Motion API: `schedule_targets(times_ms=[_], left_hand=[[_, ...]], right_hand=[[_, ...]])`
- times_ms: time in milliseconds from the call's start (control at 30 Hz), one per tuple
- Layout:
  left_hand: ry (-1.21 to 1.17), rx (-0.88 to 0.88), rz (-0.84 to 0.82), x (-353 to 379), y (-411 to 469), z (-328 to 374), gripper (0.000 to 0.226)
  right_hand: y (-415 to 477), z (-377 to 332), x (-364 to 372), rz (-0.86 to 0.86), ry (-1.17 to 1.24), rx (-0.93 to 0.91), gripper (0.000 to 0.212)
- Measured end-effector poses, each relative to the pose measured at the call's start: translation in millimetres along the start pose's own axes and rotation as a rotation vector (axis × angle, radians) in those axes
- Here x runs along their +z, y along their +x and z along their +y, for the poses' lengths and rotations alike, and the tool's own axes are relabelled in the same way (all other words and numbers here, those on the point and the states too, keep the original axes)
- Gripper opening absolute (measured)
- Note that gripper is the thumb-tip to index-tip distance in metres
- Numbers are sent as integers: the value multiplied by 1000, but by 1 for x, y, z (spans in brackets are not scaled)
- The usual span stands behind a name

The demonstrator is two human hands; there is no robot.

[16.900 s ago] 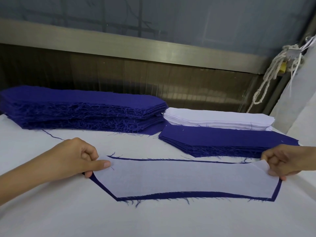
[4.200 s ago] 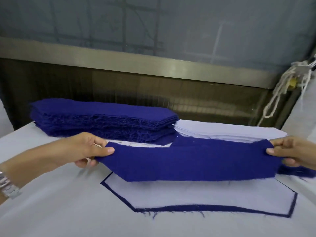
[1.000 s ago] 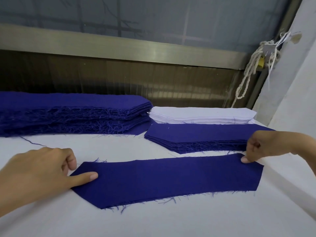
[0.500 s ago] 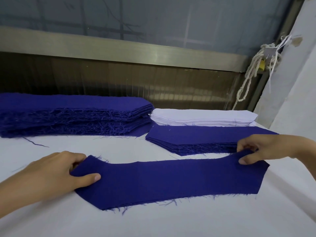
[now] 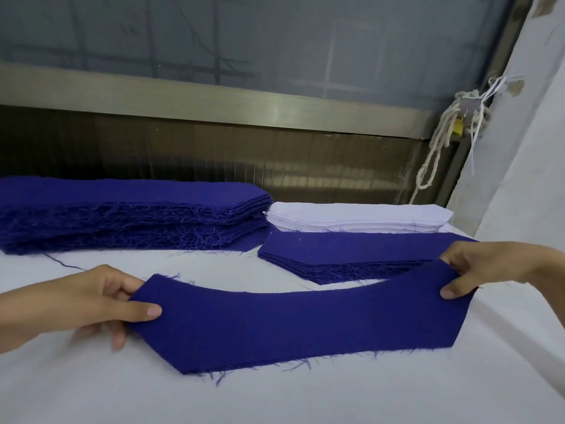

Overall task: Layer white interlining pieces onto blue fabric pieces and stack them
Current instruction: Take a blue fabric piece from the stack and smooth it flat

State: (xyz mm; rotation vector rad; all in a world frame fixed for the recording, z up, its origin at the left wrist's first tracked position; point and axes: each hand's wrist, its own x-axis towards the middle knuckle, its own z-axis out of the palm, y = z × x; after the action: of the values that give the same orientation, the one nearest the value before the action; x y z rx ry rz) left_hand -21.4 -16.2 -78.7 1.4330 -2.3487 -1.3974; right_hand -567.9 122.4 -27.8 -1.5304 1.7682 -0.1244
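**Blue fabric piece held at both ends over the table**

Left hand [image 5: 101,298]: pinches the pointed left end of the blue fabric piece [image 5: 290,325], thumb on top, fingers curled beneath.
Right hand [image 5: 483,264]: pinches the upper right corner, thumb on the near face, fingers behind.
Piece: spans between the two hands and its upper edge dips in the middle. The frayed lower edge is close to the white table cover [image 5: 305,399]; cannot tell whether it touches.

Just behind the piece, right of centre: a low blue stack [image 5: 351,252]. The white interlining stack [image 5: 351,217] lies directly behind it, overlapping its far edge.
Far left: a tall blue stack [image 5: 122,215] with heavily frayed edges, its right end next to the white stack. A loose thread [image 5: 61,261] trails on the cover in front of it.
Background: a metal rail [image 5: 214,102] along the wall and a knotted rope [image 5: 437,148] hanging at the right.
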Motion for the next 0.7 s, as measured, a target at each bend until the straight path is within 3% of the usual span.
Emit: schedule_targets(times_ms=[67, 233, 400, 500, 600, 700], left_hand=[[-29, 19, 34, -4, 2, -2, 64], [-228, 91, 222, -10, 10, 1, 73], [-366, 116, 314, 4, 26, 28, 43], [-406, 114, 340, 14, 40, 47, 26], [-448, 82, 362, 21, 59, 60, 10], [-527, 81, 352, 30, 81, 70, 10]], right_hand=[[-2, 7, -5, 61, 49, -43, 35], [0, 28, -18, 234, 348, -154, 25], [8, 37, -25, 480, 544, -113, 55], [9, 36, -25, 583, 662, -88, 27], [18, 52, -32, 698, 792, -81, 41], [23, 64, -37, 782, 865, -50, 33]])
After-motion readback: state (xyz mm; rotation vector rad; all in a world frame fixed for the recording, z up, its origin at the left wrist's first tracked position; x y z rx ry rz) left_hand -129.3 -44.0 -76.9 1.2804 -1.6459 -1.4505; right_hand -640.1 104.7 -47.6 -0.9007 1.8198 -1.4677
